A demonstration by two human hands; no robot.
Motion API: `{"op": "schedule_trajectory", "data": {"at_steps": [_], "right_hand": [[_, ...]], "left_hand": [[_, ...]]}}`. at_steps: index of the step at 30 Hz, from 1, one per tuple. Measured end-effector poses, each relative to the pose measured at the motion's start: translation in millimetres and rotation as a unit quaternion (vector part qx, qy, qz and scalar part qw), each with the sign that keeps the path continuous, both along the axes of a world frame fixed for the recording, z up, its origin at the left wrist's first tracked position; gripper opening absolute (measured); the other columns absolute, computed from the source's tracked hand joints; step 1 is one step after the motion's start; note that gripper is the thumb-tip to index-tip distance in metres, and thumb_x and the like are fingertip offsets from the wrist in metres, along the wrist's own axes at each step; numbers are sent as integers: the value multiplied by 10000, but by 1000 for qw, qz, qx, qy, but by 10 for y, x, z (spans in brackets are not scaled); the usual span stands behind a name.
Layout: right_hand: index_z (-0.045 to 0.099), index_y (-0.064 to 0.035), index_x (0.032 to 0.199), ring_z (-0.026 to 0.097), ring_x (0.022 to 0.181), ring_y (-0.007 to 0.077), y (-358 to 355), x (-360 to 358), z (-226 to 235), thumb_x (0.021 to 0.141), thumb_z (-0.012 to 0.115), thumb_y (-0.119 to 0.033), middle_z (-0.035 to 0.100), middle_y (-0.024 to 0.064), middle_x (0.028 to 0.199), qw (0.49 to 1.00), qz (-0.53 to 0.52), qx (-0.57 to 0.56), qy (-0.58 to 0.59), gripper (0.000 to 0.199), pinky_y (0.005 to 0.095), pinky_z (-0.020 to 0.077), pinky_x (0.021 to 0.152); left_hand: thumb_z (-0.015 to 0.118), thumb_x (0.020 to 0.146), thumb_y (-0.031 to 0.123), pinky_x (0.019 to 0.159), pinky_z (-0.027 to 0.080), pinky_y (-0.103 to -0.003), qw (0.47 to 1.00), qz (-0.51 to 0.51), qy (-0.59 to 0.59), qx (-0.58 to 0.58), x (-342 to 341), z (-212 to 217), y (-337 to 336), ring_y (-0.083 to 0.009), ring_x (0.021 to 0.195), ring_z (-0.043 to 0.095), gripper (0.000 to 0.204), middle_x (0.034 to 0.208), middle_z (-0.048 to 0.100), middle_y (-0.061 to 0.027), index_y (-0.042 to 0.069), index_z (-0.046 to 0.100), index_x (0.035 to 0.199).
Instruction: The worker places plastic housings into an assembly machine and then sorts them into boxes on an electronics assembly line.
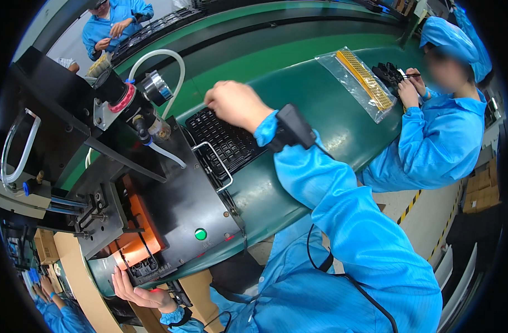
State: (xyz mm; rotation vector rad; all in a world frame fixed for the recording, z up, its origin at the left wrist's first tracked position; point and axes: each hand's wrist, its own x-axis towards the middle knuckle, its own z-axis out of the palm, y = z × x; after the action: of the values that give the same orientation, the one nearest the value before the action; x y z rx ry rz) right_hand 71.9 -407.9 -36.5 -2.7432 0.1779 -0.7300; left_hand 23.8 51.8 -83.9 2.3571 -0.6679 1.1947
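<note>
On the left stands a black bench press with an orange fixture block (139,248) under its head. My left hand (133,289) is at the near end of this block, fingers stretched out and fingertips by its edge, beside a small black part (144,268). I see nothing held in it. My right hand (237,102) is over the far edge of a black tray with many small compartments (223,141). Its fingers are curled closed, and whatever they may hold is hidden.
A green button (200,233) sits on the press's base plate, and a metal handle (214,161) stands between base and tray. Yellow strips lie in a clear plastic bag (360,80) on the green table (304,105). A co-worker (440,130) handles black parts at right; others work farther off.
</note>
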Motion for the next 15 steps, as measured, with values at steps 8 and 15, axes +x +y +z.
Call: {"op": "schedule_trajectory", "data": {"at_steps": [8, 15], "right_hand": [[728, -64, 936, 650, 899, 311, -365, -183, -25, 849, 652, -150, 686, 125, 924, 998, 19, 40, 44, 143, 405, 523, 820], [737, -94, 874, 649, 901, 299, -265, -73, -112, 796, 651, -121, 666, 101, 891, 998, 57, -29, 2, 119, 403, 533, 790]], "left_hand": [[241, 1009, 251, 1088, 328, -501, 1000, 9, -26, 3, 48, -34, 70, -358, 1231, 482, 479, 1287, 590, -172, -36, 563, 1218], [242, 1000, 239, 1083, 337, -501, 1000, 9, -27, 0, 69, -60, 79, -356, 1238, 474, 479, 1275, 593, -177, -42, 563, 1218]]}}
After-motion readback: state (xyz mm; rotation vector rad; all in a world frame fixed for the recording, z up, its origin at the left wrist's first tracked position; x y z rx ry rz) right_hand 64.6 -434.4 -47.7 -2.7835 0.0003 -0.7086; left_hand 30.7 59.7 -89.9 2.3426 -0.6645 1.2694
